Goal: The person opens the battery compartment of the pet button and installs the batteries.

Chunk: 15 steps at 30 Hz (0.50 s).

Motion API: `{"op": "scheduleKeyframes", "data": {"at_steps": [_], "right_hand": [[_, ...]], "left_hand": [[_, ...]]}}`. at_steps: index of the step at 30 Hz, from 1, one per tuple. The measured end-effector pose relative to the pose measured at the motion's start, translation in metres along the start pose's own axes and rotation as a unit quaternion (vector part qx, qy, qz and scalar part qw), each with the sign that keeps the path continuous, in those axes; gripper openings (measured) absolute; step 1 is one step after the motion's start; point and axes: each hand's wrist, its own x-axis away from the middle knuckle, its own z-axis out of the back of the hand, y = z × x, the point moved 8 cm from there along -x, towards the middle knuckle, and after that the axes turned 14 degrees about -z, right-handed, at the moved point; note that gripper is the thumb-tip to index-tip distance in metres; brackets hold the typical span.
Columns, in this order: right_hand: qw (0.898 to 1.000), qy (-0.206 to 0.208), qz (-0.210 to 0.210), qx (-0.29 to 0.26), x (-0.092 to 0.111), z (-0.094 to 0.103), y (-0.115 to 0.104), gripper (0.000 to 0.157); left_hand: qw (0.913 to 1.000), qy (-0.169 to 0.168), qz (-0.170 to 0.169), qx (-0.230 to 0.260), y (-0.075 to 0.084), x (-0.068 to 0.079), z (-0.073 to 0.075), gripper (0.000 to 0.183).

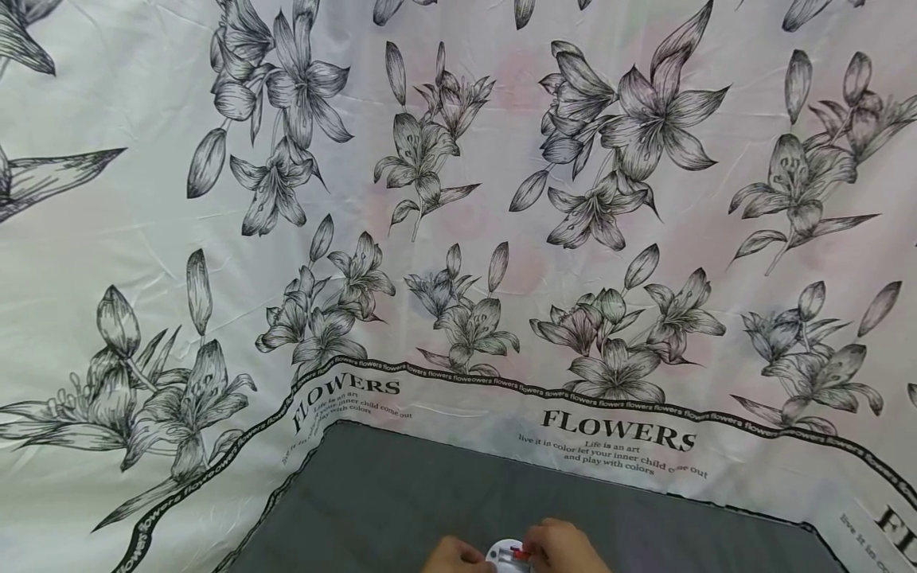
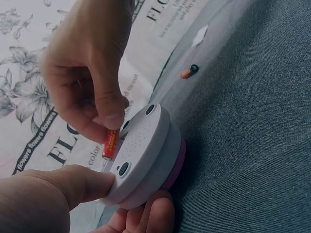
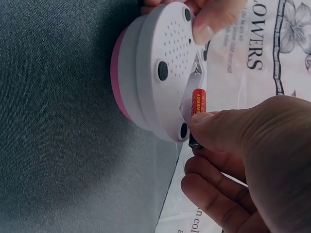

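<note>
My left hand point(image 1: 456, 555) grips the rim of a round white device point(image 2: 146, 145) with a pink edge, thumb on its underside and fingers beneath. Small holes, dark round feet and an uncovered battery compartment point(image 3: 192, 87) show on that underside. Between thumb and fingers my right hand point(image 1: 562, 547) pinches a red battery point(image 3: 198, 102), held at the mouth of the compartment. In the right wrist view, a metal contact is visible at one end of the compartment.
On the grey cloth surface point(image 1: 430, 493) lie an orange and black battery point(image 2: 189, 72) and, farther off, a small white piece point(image 2: 199, 36). A white sheet printed with flowers point(image 1: 487, 207) rises around the back and sides of the surface.
</note>
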Motion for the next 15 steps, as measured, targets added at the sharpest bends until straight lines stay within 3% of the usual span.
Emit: {"op": "scheduleKeyframes", "data": {"at_steps": [5,15], "right_hand": [[1.0,0.01,0.006,-0.001,0.004,0.006,-0.014,0.011],[1.0,0.005,0.009,-0.018,0.015,0.025,-0.055,0.01]], "left_hand": [[1.0,-0.001,0.0,0.005,0.012,0.007,0.001,0.024],[1.0,-0.004,0.006,-0.004,0.055,0.033,0.005,0.02]]}}
